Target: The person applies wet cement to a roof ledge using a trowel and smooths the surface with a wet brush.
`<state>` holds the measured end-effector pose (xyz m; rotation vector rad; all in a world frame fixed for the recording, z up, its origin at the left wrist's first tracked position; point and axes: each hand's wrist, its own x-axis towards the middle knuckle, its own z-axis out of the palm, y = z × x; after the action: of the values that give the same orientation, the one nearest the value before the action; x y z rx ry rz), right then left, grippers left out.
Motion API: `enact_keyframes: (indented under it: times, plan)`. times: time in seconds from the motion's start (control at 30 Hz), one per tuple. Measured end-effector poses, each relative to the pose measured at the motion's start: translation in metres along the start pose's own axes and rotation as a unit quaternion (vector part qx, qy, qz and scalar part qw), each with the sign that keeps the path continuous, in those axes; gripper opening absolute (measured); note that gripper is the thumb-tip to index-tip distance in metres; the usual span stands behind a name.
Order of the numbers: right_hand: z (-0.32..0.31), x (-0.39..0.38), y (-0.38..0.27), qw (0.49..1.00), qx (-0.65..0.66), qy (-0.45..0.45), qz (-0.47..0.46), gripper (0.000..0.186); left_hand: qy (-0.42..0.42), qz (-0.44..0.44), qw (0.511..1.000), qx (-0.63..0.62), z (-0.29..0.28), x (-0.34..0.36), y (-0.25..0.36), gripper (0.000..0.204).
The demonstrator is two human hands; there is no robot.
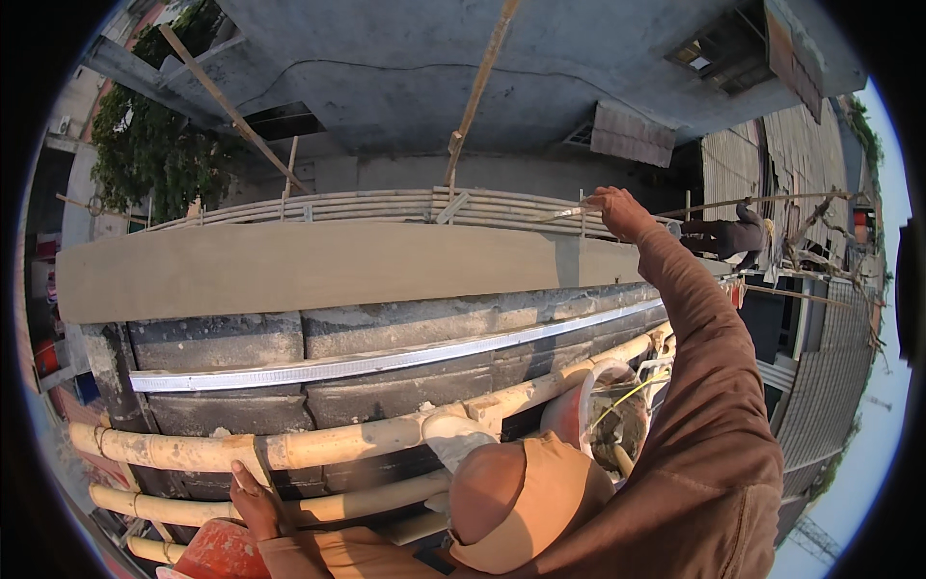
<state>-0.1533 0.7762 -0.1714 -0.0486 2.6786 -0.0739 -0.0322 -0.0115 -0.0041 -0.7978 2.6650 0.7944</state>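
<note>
My right arm, in a brown sleeve, reaches forward over the top of a wall. My right hand is closed on a trowel whose thin, light blade points left, just above the smooth grey plaster band; the blade is seen nearly edge-on. At the lower left, my left hand lies beside a short wooden batten among the bamboo poles, one digit stretched up and the others partly hidden. A red bucket is close beside it. Below the plaster, a long silvery metal strip runs along the dark wall.
Thick bamboo poles cross in front of me. A bucket holding wet grey mix stands near my right arm. Beyond the wall are more bamboo poles and a slanted pole. Another person works farther right.
</note>
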Motion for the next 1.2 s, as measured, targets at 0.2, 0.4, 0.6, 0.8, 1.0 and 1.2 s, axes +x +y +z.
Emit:
enact_keyframes:
  times: [0.2,0.4,0.6,0.8,1.0,1.2]
  plan:
    - [-0.054,0.066,-0.14,0.974,0.158,0.077,-0.143,0.054,0.002,-0.033,0.999,0.004,0.0,0.005,-0.009,0.081]
    - [-0.008,0.028,-0.055,0.996,0.026,-0.01,-0.08,0.045,0.0,-0.048,0.998,0.052,-0.001,0.013,-0.032,0.084]
    - [0.001,-0.041,0.044,0.987,-0.108,-0.079,0.088,0.048,0.011,-0.042,0.998,0.039,-0.001,0.004,-0.013,0.085]
    - [-0.019,0.032,-0.051,0.996,0.055,0.059,-0.041,0.052,0.045,-0.025,0.998,0.035,-0.003,0.008,-0.026,0.09]
    - [0.015,-0.004,-0.028,0.999,-0.014,-0.026,-0.016,0.044,-0.021,-0.051,0.998,0.039,-0.006,0.004,0.0,0.088]
    - [0.08,-0.108,0.085,0.955,-0.027,-0.111,0.274,0.029,0.02,-0.02,0.999,0.017,0.003,0.0,-0.002,0.09]
